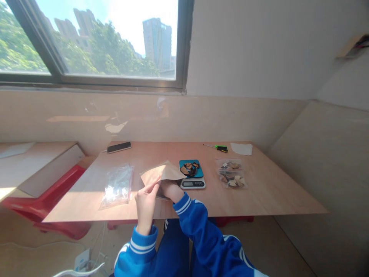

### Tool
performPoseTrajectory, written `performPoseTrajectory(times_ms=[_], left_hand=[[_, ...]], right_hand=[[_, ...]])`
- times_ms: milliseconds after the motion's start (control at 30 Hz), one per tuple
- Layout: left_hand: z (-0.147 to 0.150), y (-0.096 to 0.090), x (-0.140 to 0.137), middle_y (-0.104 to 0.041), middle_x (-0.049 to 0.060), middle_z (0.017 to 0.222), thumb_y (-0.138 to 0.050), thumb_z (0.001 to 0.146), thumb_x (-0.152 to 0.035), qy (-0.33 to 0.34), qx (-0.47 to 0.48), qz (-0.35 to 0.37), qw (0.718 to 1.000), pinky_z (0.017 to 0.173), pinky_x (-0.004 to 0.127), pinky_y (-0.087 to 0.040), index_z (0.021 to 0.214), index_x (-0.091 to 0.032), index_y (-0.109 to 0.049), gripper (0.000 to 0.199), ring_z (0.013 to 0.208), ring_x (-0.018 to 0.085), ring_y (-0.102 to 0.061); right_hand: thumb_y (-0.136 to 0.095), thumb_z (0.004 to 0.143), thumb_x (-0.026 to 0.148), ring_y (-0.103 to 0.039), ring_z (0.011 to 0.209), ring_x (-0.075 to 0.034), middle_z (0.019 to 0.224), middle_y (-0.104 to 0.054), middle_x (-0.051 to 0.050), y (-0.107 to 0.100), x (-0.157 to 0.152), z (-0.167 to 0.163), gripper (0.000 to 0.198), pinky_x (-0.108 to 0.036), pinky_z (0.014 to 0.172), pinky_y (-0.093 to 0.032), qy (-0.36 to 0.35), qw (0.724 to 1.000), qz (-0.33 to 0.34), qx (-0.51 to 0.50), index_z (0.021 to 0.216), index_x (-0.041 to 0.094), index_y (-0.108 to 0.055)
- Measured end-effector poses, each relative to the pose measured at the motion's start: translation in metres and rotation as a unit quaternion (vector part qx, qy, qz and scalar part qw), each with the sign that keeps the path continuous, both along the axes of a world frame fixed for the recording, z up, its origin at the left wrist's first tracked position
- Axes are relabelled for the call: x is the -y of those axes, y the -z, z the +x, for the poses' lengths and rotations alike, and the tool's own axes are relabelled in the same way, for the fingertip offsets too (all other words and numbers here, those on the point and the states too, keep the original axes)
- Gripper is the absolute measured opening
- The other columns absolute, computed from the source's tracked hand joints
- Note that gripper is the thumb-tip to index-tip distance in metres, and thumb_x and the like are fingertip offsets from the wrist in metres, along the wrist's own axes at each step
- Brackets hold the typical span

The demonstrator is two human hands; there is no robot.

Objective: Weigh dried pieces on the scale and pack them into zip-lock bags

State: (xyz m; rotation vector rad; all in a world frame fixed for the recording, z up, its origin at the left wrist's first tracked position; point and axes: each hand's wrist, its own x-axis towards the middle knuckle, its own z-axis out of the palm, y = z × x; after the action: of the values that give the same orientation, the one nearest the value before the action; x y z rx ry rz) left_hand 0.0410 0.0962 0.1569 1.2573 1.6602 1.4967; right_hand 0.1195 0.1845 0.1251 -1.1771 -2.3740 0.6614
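My left hand [147, 198] pinches the near edge of a brown paper bag [163, 171], holding its mouth up. Into that bag reaches my right hand [170, 189]; its fingers are hidden inside. Just right of the bag stands a digital kitchen scale [193, 184] with a blue top and a small display. Several dark brown dried slices [189, 168] lie on the blue top. Farther right, two clear zip bags [230, 173] hold pale brown pieces.
Flat clear plastic bags [117, 186] lie on the table [259, 200] at left. A phone [119, 147], a green-black screwdriver [220, 148] and a white paper [241, 149] lie along the back. Red stools [57, 207] stand at left and below. A window is above.
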Motion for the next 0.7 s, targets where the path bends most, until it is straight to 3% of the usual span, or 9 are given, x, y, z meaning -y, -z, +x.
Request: performPoseTrajectory(times_ms=[233,367,433,567,700], left_hand=[[0.0,-0.002,-0.001,-0.071,0.001,0.11,-0.061,0.079,-0.02,-0.012,-0.006,0.004,1.0,0.104,0.034,-0.045,0.101,-0.023,-0.075,0.026,0.116,0.023,-0.061],[-0.003,-0.002,-0.002,-0.071,0.003,0.112,-0.06,0.08,-0.024,-0.016,-0.018,0.004,1.0,0.101,0.034,-0.047,0.103,-0.021,-0.074,0.027,0.114,0.024,-0.062],[-0.006,-0.001,-0.003,-0.071,0.003,0.111,-0.06,0.08,-0.026,-0.019,-0.024,0.003,1.0,0.1,0.035,-0.047,0.104,-0.021,-0.074,0.028,0.113,0.024,-0.063],[-0.009,-0.001,-0.005,-0.073,0.003,0.108,-0.06,0.079,-0.029,-0.027,-0.037,-0.013,0.999,0.095,0.034,-0.05,0.102,-0.022,-0.075,0.029,0.106,0.025,-0.066],[-0.013,-0.006,-0.006,-0.074,0.004,0.103,-0.06,0.077,-0.031,-0.039,-0.025,-0.028,0.999,0.091,0.033,-0.051,0.099,-0.019,-0.075,0.03,0.102,0.026,-0.068]], right_hand=[[-0.041,0.09,0.009,-0.058,0.113,-0.031,0.124,-0.062,-0.018,-0.019,0.019,0.017,0.039,-0.044,0.103,-0.04,0.037,0.997,0.034,0.055,0.127,0.005,-0.054],[-0.045,0.088,0.009,-0.067,0.093,-0.029,0.105,-0.07,-0.016,-0.033,0.036,0.03,0.032,-0.041,0.086,-0.053,0.019,0.997,0.025,0.07,0.114,0.008,-0.063],[-0.048,0.087,0.007,-0.067,0.094,-0.026,0.106,-0.071,-0.013,-0.039,0.041,0.035,0.031,-0.039,0.085,-0.053,0.006,0.998,0.026,0.062,0.113,0.012,-0.064],[-0.053,0.087,0.01,-0.06,0.109,-0.022,0.117,-0.067,-0.008,-0.055,0.052,0.05,0.03,-0.035,0.096,-0.049,-0.042,0.998,0.03,-0.028,0.114,0.018,-0.064],[-0.064,0.084,0.019,-0.062,0.106,-0.019,0.114,-0.068,-0.005,-0.073,0.062,0.085,0.028,-0.033,0.095,-0.049,-0.079,0.981,-0.04,-0.171,0.111,0.021,-0.067]])
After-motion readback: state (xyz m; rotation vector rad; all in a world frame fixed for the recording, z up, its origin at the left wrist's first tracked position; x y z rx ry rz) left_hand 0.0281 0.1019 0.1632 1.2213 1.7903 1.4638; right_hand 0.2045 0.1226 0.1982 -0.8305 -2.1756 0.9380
